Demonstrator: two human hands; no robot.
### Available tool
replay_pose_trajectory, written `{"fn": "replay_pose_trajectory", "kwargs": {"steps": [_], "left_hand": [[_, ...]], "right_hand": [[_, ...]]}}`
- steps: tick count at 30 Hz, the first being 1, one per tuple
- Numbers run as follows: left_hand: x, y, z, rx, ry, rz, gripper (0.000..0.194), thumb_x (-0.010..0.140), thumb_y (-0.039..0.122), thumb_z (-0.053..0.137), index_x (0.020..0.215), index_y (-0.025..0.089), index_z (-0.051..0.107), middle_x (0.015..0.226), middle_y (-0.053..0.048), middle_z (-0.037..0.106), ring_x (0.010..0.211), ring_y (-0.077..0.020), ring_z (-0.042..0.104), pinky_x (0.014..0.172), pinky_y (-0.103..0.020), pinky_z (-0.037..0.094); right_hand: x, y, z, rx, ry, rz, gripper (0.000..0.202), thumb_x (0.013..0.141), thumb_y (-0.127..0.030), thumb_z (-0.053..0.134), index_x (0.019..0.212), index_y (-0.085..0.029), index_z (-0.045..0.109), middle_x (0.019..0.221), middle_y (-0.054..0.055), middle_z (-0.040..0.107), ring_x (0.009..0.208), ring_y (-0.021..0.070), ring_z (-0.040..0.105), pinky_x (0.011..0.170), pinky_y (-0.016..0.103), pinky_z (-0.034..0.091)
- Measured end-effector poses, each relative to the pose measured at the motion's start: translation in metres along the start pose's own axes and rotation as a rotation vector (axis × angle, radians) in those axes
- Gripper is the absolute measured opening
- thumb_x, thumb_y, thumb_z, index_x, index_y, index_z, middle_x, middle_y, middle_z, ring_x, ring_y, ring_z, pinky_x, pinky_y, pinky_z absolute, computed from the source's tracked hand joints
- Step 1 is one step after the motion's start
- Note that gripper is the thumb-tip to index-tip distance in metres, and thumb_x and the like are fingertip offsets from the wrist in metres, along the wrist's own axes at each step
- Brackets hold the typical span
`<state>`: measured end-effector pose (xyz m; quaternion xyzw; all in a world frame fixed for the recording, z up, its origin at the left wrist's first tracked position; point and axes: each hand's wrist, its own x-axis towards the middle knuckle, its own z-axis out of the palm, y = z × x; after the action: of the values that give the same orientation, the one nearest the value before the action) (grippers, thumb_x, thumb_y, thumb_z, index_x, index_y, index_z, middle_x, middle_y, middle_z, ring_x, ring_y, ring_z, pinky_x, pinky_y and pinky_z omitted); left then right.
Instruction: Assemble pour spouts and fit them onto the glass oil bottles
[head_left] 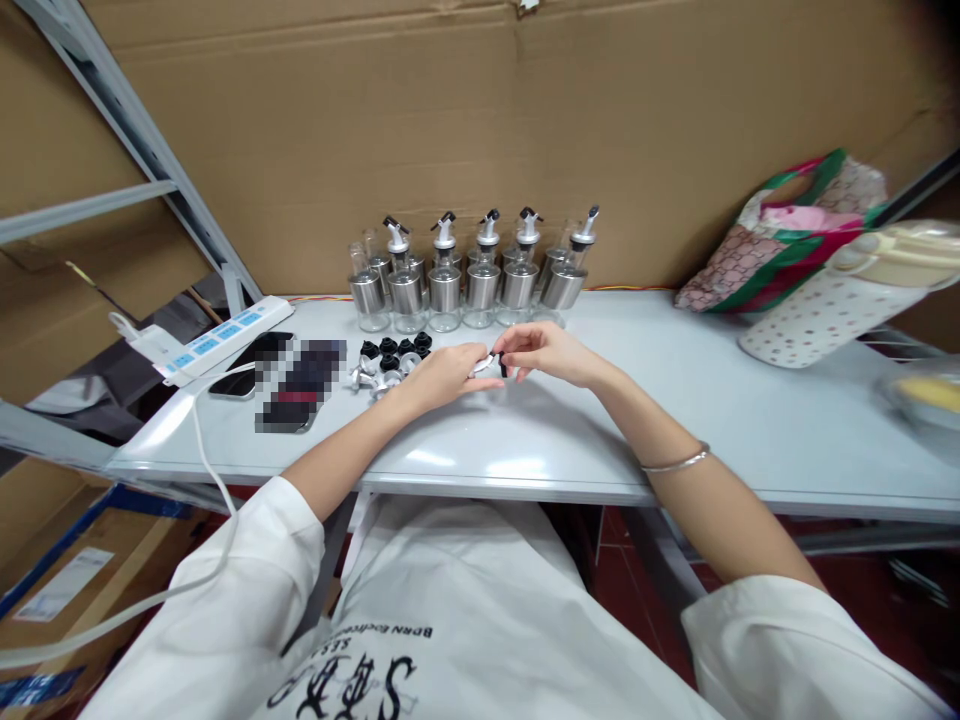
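In front of me, just above the table, my left hand [450, 375] pinches a silver pour spout [482, 367]. The fingers of my right hand [553, 352] grip a small black part [502, 366] at the spout's end; whether the two are joined I cannot tell. Left of my hands lie several black stoppers [388, 347] and several silver spout pieces [366, 377], partly behind my left wrist. Beyond them stand glass oil bottles with steel sleeves [445, 291] in rows, several of the front ones topped with silver spouts [444, 232].
On the left are two phones [251, 365], one pixelated, and a power strip [225, 340] with a white cable [202, 430]. A dotted flask [817, 310], patterned bag [757, 250] and clear container [926, 400] occupy the right. Cardboard [420, 110] lines the back.
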<state>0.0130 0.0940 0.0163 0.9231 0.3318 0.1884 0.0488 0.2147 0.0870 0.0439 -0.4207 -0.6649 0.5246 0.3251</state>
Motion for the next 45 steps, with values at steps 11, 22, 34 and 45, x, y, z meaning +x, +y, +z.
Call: {"fn": "replay_pose_trajectory", "kwargs": {"steps": [11, 22, 34, 45], "left_hand": [[0.0, 0.001, -0.002, 0.01, 0.0, -0.026, 0.043, 0.087, 0.059, 0.049, 0.084, 0.016, 0.052, 0.076, -0.004, 0.06, 0.067, -0.0174, 0.056, 0.061, -0.025, 0.035], [0.0, 0.001, -0.003, 0.009, -0.001, -0.008, 0.044, 0.085, 0.06, 0.052, 0.084, 0.016, 0.05, 0.079, -0.005, 0.061, 0.07, -0.0182, 0.057, 0.061, -0.025, 0.035], [0.0, 0.003, -0.001, 0.029, -0.004, -0.029, 0.046, 0.083, 0.063, 0.052, 0.085, 0.017, 0.052, 0.077, -0.004, 0.062, 0.068, -0.0178, 0.058, 0.06, -0.025, 0.034], [-0.001, 0.005, -0.003, 0.059, -0.009, -0.041, 0.048, 0.084, 0.065, 0.048, 0.083, 0.017, 0.051, 0.075, -0.004, 0.063, 0.066, -0.0181, 0.059, 0.059, -0.025, 0.033]], "right_hand": [[0.0, 0.001, -0.001, 0.15, -0.022, 0.033, 0.038, 0.052, -0.026, 0.087, 0.083, -0.016, 0.067, 0.068, 0.0, 0.071, 0.06, 0.0128, 0.067, 0.064, 0.027, 0.057], [0.001, 0.003, -0.001, 0.17, 0.023, 0.053, 0.037, 0.049, -0.03, 0.088, 0.078, -0.014, 0.072, 0.069, 0.003, 0.073, 0.06, 0.0142, 0.068, 0.07, 0.032, 0.058], [0.002, 0.004, -0.002, 0.158, -0.012, 0.037, 0.034, 0.047, -0.025, 0.088, 0.076, -0.014, 0.074, 0.068, 0.002, 0.074, 0.059, 0.0127, 0.068, 0.068, 0.029, 0.058], [0.003, 0.007, 0.002, 0.087, 0.006, -0.057, 0.035, 0.045, -0.031, 0.087, 0.072, -0.014, 0.073, 0.063, 0.002, 0.072, 0.056, 0.0134, 0.064, 0.063, 0.031, 0.056]]}}
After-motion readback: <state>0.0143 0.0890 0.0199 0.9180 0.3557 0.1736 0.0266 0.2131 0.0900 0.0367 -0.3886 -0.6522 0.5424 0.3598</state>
